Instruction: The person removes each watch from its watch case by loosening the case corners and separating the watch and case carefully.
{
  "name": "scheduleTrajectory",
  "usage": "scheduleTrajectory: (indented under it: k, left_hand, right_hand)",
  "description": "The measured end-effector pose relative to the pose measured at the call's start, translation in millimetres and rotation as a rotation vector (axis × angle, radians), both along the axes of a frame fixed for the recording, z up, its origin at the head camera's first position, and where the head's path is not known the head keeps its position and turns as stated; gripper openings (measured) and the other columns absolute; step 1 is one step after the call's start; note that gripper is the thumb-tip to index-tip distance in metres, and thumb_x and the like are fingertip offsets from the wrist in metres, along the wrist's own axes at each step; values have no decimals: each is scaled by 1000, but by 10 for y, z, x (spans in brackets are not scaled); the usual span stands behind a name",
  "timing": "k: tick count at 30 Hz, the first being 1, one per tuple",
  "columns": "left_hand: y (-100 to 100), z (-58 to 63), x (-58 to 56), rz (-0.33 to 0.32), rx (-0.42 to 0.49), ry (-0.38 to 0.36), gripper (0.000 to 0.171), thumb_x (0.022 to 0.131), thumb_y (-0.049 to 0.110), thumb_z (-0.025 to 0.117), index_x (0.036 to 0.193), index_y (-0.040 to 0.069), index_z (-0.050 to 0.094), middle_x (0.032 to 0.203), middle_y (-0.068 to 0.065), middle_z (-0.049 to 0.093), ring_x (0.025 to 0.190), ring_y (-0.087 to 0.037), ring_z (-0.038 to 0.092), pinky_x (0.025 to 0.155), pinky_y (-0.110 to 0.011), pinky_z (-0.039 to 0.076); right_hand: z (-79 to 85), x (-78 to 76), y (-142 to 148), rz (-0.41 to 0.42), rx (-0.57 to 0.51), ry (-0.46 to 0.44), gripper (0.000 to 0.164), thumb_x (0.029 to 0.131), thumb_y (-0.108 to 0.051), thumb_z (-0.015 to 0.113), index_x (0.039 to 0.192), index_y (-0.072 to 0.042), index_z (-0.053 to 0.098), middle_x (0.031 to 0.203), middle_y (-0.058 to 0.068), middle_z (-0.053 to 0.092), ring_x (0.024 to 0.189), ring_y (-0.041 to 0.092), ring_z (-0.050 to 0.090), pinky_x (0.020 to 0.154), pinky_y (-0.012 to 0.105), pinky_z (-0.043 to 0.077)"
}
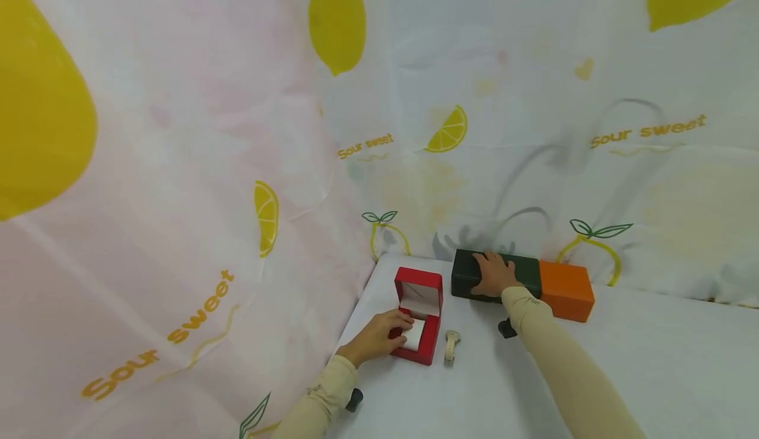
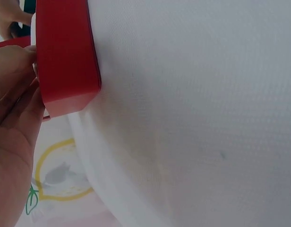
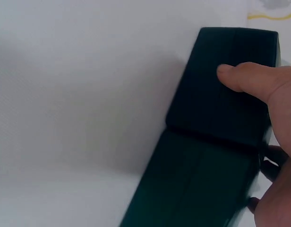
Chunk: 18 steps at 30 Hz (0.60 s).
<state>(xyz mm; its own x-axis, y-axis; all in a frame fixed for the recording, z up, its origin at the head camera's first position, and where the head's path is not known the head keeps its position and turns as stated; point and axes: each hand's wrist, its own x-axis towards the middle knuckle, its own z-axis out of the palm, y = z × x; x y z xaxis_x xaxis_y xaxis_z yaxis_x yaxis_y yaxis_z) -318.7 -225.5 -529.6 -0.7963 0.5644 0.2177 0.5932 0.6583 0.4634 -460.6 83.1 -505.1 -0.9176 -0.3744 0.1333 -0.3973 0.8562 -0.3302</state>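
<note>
An open red watch box (image 1: 431, 340) stands at the left, its lid raised to show a pale lining. My left hand (image 1: 379, 335) reaches over its near left side, thumb and fingers pinching the edge of the white cushion (image 1: 418, 335). In the left wrist view, the red side wall (image 2: 65, 52) partly hides the fingertips. Right of the box lies a cream-strapped watch (image 1: 451, 347). My right hand (image 1: 495, 276) grips a very dark green box (image 3: 207, 90), thumb on one face and fingers round the opposite side. A second green box (image 3: 188, 175) sits end to end with it.
An orange box (image 1: 566, 287) abuts the right end of the green boxes. Behind them hangs a lemon-print sheet (image 1: 522, 182), which also closes off the left side. A white cloth (image 1: 664, 353) covers the table.
</note>
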Motion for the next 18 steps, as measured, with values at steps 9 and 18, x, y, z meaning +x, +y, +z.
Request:
scheduleTrajectory:
  k: [9,18]
  left_hand:
    - [66,-13,18,29,-18,-23,28,89,7,71,117,3,69,122,-1,62,117,-15,56,102,-29,44]
    - [19,0,-3,35,-32,-4,28,89,9,71,117,3,69,123,1,62,117,-13,56,101,-28,44]
  right_hand:
    - [-8,-72,89,15,49,-71,103,65,-27,91,147,0,35,147,32,28,134,48,26,97,70,25]
    - [22,-77,39,32,22,-24,106,62,-24,93,146,2,35,145,33,30,133,48,28,100,76,15]
